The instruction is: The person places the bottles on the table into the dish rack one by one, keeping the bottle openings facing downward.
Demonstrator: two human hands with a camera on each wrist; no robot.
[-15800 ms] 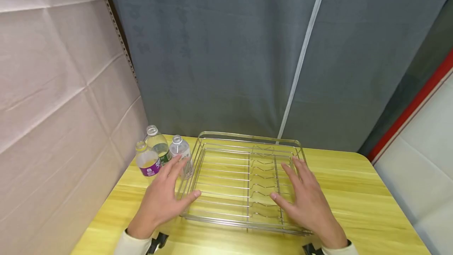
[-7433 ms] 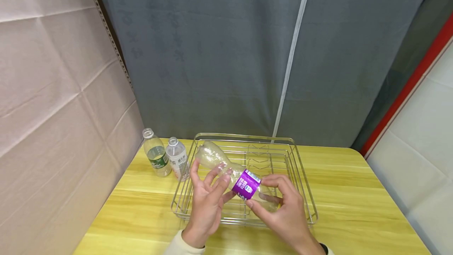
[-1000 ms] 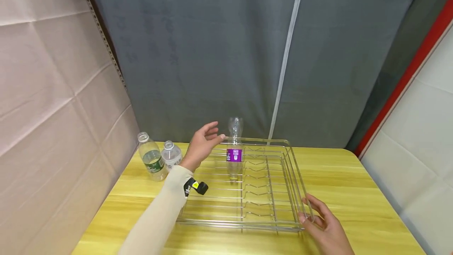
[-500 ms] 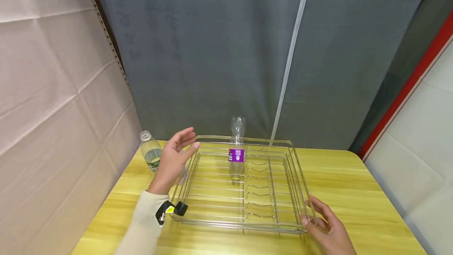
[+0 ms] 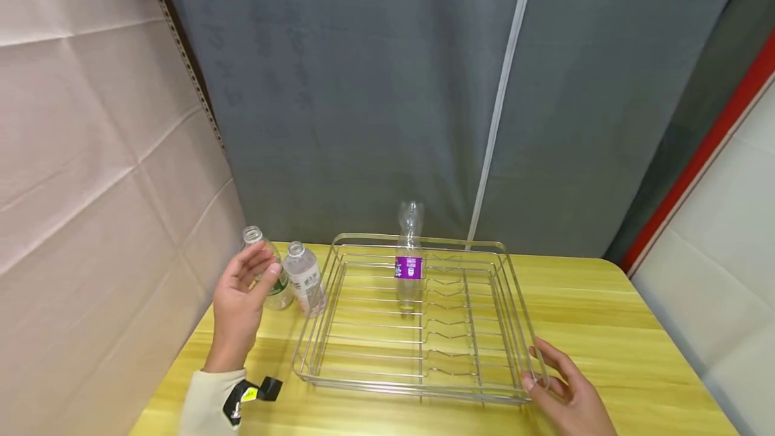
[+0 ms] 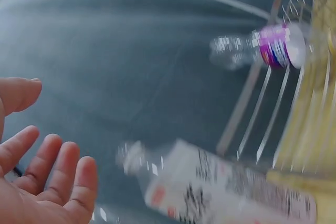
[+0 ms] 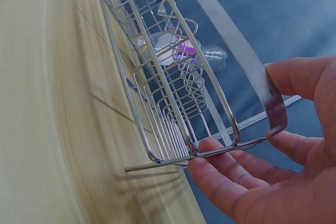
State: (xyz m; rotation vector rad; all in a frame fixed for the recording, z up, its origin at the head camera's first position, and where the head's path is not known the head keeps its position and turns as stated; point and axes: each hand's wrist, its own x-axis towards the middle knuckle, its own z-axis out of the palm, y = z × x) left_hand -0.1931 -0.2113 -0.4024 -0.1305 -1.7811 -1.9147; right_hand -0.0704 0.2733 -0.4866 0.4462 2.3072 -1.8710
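Note:
A wire dish rack stands on the table. My right hand pinches its front right corner; in the right wrist view the right hand has thumb and fingers on the metal rim. Inside the rack, a clear plastic bottle with a purple label stands upside down, neck between the wires. My left hand, fingers loosely bent and holding nothing, is in front of a green-label bottle, partly hiding it. Right of that hand stands a clear bottle with a white label, beside the rack's left side. Both are uncapped.
The yellow wood-grain table extends right of the rack. Behind it hangs a grey curtain. A pale cloth wall bounds the left side, and a white panel with red trim the right.
The purple-label bottle went from between both hands to standing inverted in the rack. My left hand has moved left, away from it, to the other bottles. My right hand stays on the rack corner.

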